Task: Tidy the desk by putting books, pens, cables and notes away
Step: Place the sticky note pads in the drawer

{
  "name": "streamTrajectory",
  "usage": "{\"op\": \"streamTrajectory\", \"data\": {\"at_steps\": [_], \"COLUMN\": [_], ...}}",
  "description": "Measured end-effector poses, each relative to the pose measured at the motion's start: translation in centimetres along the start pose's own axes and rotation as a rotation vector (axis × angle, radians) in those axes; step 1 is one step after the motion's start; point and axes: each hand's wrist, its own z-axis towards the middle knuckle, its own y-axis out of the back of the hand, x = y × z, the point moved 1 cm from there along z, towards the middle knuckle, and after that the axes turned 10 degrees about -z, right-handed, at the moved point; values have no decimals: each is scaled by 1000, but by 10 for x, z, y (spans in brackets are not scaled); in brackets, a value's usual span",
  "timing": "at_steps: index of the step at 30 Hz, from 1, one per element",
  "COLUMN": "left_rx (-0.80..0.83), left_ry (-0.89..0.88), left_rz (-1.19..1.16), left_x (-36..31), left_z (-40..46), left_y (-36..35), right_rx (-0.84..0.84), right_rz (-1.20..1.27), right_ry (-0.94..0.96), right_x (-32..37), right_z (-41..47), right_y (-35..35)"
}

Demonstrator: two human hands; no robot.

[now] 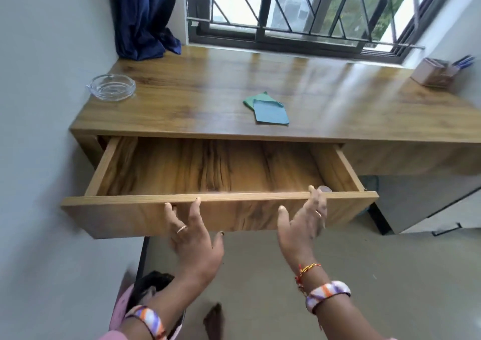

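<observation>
The drawer (pixel 208 168) under the table (pixel 182 92) stands pulled well out, and what can be seen of its floor is bare wood; nothing has been laid in it, though a small pale rounded thing (pixel 324 188) peeks over the front panel at the right and I cannot tell what it is. Both hands are raised before the drawer front with fingers spread. The left hand (pixel 194 240) hangs just in front of the panel with its fingertips reaching toward the top edge, its grip released and holding nothing. The right hand (pixel 303 222) is likewise loose and empty, one fingertip up at the rim; whether it actually touches the wood I cannot say, as the hand is blurred.

On the table, near the middle, lie the notes (pixel 266 109): a green sheet with a blue-green one overlapping it, flat and untouched. Far off at the right end, by the window (pixel 299 9), a wooden holder (pixel 434 75) stands with a few blue pens (pixel 464 61) in it. A glass ashtray (pixel 111 87) sits at the left end, near the blue curtain (pixel 143 14).

No books or cables are anywhere in view, and the pens sit in their holder, so I judge most of the tidying finished. What seems left is the notes, probably bound for the open drawer, and then pushing it closed.
</observation>
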Motion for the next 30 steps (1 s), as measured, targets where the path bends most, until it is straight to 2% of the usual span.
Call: {"op": "streamTrajectory", "data": {"at_steps": [2, 4, 6, 9, 13, 16, 20, 30], "left_rx": [75, 114, 144, 251, 344, 483, 669, 1103], "left_ry": [112, 178, 53, -274, -512, -484, -392, -198], "left_rz": [-9, 8, 194, 466, 589, 581, 535, 562], "left_x": [-15, -25, -30, -38, -66, -74, -78, -87], "left_z": [-12, -22, -32, -42, -43, -37, -38, -66], "left_y": [2, 3, 6, 16, 39, 53, 57, 56], "right_rx": [260, 531, 681, 729, 703, 719, 727, 968], "right_rz": [-200, -419, -556, -607, -589, -523, -552, -691], "right_ry": [274, 383, 414, 427, 479, 430, 446, 530], "right_x": [13, 20, 22, 23, 21, 13, 1, -4], "right_z": [-8, -7, -9, -17, -33, -43, -54, -71], "right_y": [14, 25, 37, 56, 74, 83, 94, 126]}}
